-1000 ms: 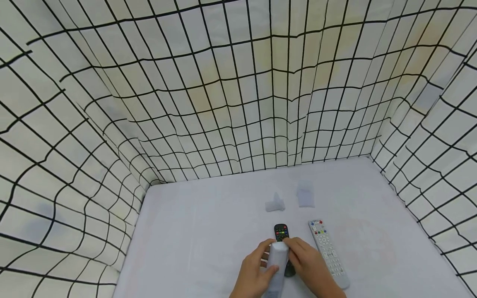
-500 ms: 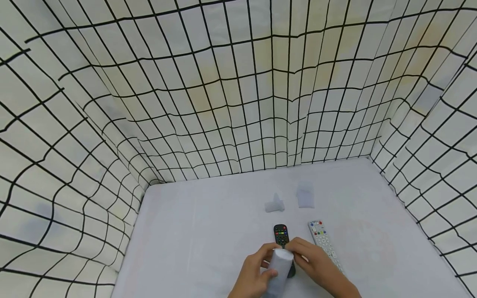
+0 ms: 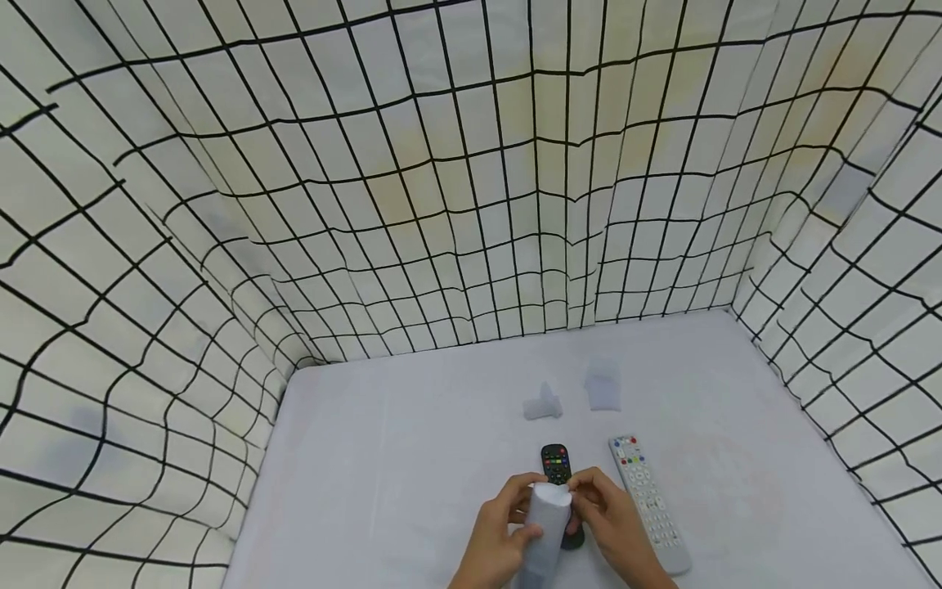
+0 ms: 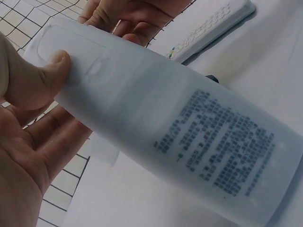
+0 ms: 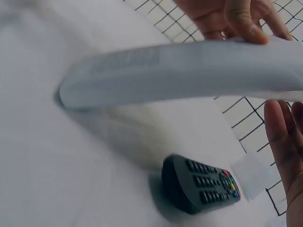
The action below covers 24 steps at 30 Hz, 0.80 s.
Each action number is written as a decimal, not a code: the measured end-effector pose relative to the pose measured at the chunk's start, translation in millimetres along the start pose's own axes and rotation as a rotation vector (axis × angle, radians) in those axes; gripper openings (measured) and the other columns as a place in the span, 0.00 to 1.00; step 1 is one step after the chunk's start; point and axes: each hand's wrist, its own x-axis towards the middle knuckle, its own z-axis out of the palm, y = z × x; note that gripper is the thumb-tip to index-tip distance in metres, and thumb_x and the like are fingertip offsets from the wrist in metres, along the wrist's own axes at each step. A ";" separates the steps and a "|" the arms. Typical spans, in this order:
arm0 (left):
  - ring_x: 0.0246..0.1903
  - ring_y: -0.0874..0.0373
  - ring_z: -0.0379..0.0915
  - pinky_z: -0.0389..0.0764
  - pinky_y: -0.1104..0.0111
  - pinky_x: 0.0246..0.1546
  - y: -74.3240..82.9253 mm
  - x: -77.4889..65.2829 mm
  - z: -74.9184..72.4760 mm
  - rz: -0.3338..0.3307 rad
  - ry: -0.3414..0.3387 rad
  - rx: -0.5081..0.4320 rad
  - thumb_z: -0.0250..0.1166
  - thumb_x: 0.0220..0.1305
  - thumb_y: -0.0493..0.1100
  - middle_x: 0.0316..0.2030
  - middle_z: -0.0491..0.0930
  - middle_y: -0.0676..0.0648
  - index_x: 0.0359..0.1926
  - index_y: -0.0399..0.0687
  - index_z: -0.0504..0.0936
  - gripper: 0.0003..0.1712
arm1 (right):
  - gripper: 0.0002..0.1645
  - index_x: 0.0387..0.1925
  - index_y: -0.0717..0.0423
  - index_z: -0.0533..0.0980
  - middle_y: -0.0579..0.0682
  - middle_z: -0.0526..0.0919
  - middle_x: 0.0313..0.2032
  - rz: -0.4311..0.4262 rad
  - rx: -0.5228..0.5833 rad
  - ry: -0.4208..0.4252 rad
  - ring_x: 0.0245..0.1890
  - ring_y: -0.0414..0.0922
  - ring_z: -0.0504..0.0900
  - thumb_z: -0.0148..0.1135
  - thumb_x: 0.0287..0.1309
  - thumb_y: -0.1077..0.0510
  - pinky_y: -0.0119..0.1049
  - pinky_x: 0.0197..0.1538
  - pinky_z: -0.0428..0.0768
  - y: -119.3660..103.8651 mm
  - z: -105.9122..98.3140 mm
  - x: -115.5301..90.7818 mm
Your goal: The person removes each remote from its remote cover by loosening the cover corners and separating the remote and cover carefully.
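Observation:
My left hand [image 3: 500, 528] holds a pale grey remote control [image 4: 90, 61] inside a frosted plastic sleeve [image 4: 137, 94], thumb on the battery-cover end. Its back faces the left wrist camera, with blocks of dark print showing through. The wrapped remote is tilted, its upper end raised; in the right wrist view its far end is low, close to the table. At the raised end, my right hand [image 3: 607, 519] pinches the sleeve's edge between thumb and fingers. Just behind lies a black remote [image 3: 557, 464], partly covered by the hands.
A white remote [image 3: 649, 503] lies on the white tabletop [image 3: 383, 458], right of the right hand. Farther back are a crumpled translucent piece [image 3: 543, 403] and a flat translucent pouch [image 3: 603, 384]. Grid-patterned white cloth walls [image 3: 441, 245] enclose the back and sides.
The wrapped remote's top tilted to the right and came partly back. The right hand shifted right, then returned, its fingers now more bunched at the sleeve's edge. The left hand keeps its hold.

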 end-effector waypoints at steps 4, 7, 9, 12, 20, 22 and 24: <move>0.46 0.66 0.82 0.85 0.69 0.47 -2.1 -2.0 -1.9 -0.048 0.028 -0.039 0.71 0.59 0.30 0.50 0.88 0.46 0.68 0.54 0.73 0.37 | 0.11 0.48 0.68 0.73 0.44 0.83 0.37 0.040 0.089 0.014 0.31 0.36 0.83 0.61 0.72 0.63 0.38 0.32 0.86 -0.6 6.6 -0.5; 0.46 0.65 0.83 0.85 0.69 0.47 -3.8 -3.3 -4.7 -0.050 0.040 -0.045 0.70 0.64 0.35 0.50 0.88 0.44 0.68 0.53 0.73 0.32 | 0.12 0.50 0.68 0.73 0.44 0.83 0.37 0.066 0.116 0.011 0.32 0.37 0.83 0.61 0.72 0.63 0.38 0.33 0.87 -1.0 11.3 -2.2; 0.47 0.64 0.84 0.86 0.69 0.47 -5.3 -3.5 -6.4 -0.018 0.041 -0.016 0.69 0.69 0.40 0.50 0.88 0.44 0.68 0.50 0.72 0.29 | 0.13 0.51 0.68 0.73 0.44 0.83 0.38 0.083 0.115 0.009 0.33 0.38 0.83 0.60 0.73 0.62 0.38 0.35 0.87 -1.2 13.9 -3.5; 0.46 0.63 0.85 0.86 0.69 0.45 -7.3 -3.7 -7.7 0.063 0.051 0.070 0.65 0.74 0.48 0.50 0.89 0.43 0.68 0.46 0.72 0.27 | 0.13 0.53 0.66 0.73 0.43 0.83 0.42 0.108 0.099 0.006 0.35 0.38 0.83 0.59 0.75 0.61 0.38 0.37 0.87 -1.2 15.7 -5.5; 0.39 0.65 0.85 0.86 0.69 0.40 -10.3 -5.6 -10.9 0.268 0.128 0.317 0.66 0.74 0.44 0.43 0.90 0.51 0.67 0.44 0.74 0.25 | 0.26 0.67 0.68 0.65 0.47 0.82 0.53 0.193 0.128 -0.123 0.45 0.35 0.83 0.59 0.75 0.59 0.33 0.48 0.85 1.5 13.4 -10.1; 0.38 0.66 0.84 0.85 0.71 0.40 -11.4 -5.4 -11.2 0.316 0.151 0.371 0.68 0.71 0.41 0.41 0.89 0.53 0.67 0.44 0.75 0.26 | 0.30 0.70 0.68 0.63 0.55 0.82 0.58 0.223 0.131 -0.174 0.48 0.34 0.84 0.60 0.75 0.58 0.31 0.51 0.84 1.7 14.5 -10.6; 0.37 0.67 0.83 0.84 0.74 0.39 -12.8 -5.2 -10.8 0.374 0.182 0.449 0.70 0.69 0.39 0.39 0.88 0.54 0.68 0.45 0.76 0.28 | 0.33 0.71 0.69 0.61 0.65 0.79 0.62 0.222 0.116 -0.219 0.52 0.32 0.83 0.61 0.74 0.56 0.31 0.54 0.83 2.1 16.7 -11.1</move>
